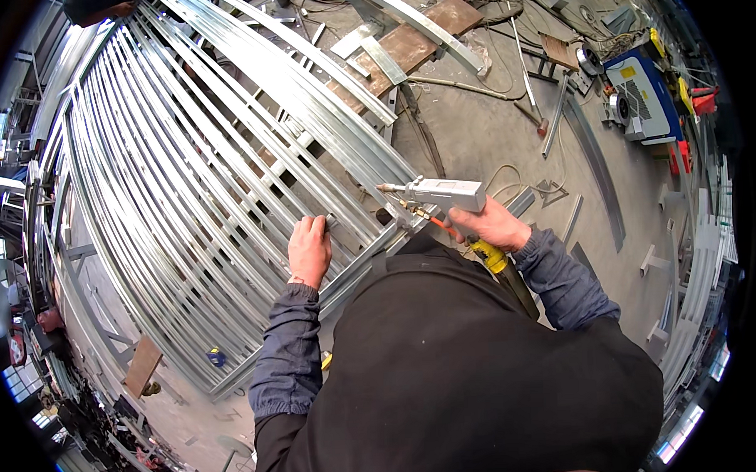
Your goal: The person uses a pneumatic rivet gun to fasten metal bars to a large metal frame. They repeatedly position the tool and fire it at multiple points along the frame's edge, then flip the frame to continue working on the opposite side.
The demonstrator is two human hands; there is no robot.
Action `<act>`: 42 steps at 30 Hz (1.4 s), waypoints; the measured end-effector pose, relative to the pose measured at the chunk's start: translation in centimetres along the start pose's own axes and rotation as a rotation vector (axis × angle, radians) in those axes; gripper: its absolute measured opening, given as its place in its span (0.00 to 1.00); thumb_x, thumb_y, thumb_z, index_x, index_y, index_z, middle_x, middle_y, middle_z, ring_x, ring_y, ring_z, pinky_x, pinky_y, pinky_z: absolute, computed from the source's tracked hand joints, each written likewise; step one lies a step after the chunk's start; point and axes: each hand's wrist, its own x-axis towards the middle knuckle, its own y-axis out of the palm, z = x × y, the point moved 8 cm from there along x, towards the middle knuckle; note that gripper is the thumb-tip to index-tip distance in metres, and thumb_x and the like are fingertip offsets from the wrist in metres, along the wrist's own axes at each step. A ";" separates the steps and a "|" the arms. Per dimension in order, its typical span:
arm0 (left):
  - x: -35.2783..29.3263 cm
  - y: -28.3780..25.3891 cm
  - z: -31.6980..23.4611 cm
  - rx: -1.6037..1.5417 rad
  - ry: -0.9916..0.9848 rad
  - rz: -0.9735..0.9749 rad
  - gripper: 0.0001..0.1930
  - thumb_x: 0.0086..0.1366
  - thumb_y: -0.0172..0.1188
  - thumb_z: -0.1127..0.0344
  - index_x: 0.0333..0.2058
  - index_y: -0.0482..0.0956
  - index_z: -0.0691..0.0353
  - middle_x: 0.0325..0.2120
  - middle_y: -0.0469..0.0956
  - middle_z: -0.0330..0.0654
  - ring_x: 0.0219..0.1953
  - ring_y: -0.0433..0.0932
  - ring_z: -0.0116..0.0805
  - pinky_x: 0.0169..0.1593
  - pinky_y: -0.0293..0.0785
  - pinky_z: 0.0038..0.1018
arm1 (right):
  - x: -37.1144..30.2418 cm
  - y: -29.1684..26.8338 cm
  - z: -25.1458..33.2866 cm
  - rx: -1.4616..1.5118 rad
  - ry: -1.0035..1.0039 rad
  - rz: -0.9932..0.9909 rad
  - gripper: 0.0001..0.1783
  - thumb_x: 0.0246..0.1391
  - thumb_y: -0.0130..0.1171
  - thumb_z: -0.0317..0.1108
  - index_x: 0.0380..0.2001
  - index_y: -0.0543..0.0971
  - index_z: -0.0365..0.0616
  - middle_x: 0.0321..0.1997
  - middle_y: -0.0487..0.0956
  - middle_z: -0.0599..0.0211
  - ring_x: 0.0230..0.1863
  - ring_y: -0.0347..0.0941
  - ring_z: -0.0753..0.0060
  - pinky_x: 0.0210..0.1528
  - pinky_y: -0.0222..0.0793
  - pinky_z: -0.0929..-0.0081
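My right hand (492,225) grips a hand-held welding gun (447,194) with a pale grey body, a copper-coloured nozzle and an orange hose. The nozzle points left, over the near right corner of a large metal frame (350,274) with many parallel shiny bars. A yellow and black sleeved cable (491,255) hangs below the gun. My left hand (309,253) is above the near bars, its fingers closed around a small grey metal piece (332,222). Its palm side is hidden. By the corner, a dark round thing (383,216) sits close to the nozzle.
A brown board (442,34) lies beyond the frame, with loose metal profiles on it. On the floor at right are a hammer (542,127), cables and metal strips (596,170). A blue and white machine (644,98) stands far right. Another person's dark-clad part (95,9) shows at the far left.
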 end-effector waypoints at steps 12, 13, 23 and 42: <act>1.0 7.9 1.3 0.245 0.100 0.295 0.31 0.64 0.61 0.72 0.67 0.74 0.52 0.43 0.81 0.45 0.46 0.83 0.50 0.51 0.80 0.45 | -2.5 -0.5 -1.2 0.065 -0.044 -0.167 0.34 0.73 0.64 0.51 0.71 0.72 0.42 0.47 0.83 0.64 0.38 0.79 0.75 0.41 0.81 0.72; 1.5 8.2 1.3 0.257 0.098 0.310 0.34 0.64 0.60 0.72 0.70 0.72 0.51 0.43 0.82 0.45 0.46 0.84 0.50 0.50 0.81 0.45 | -2.7 -0.7 -1.6 0.073 -0.045 -0.176 0.34 0.73 0.64 0.51 0.71 0.72 0.42 0.47 0.83 0.64 0.38 0.79 0.75 0.41 0.81 0.71; 4.5 9.4 1.2 0.313 0.111 0.670 0.38 0.59 0.71 0.60 0.69 0.73 0.49 0.45 0.83 0.49 0.51 0.83 0.51 0.56 0.77 0.48 | -3.6 -0.3 -3.6 0.092 -0.034 -0.232 0.34 0.73 0.64 0.51 0.71 0.71 0.42 0.46 0.82 0.65 0.39 0.78 0.75 0.41 0.81 0.71; 4.3 8.3 -0.4 0.310 0.297 0.477 0.50 0.41 0.85 0.46 0.65 0.79 0.56 0.68 0.69 0.48 0.77 0.60 0.51 0.73 0.55 0.64 | -3.6 0.4 -3.2 0.085 -0.085 -0.271 0.35 0.72 0.65 0.51 0.71 0.72 0.40 0.46 0.82 0.65 0.36 0.79 0.76 0.41 0.81 0.72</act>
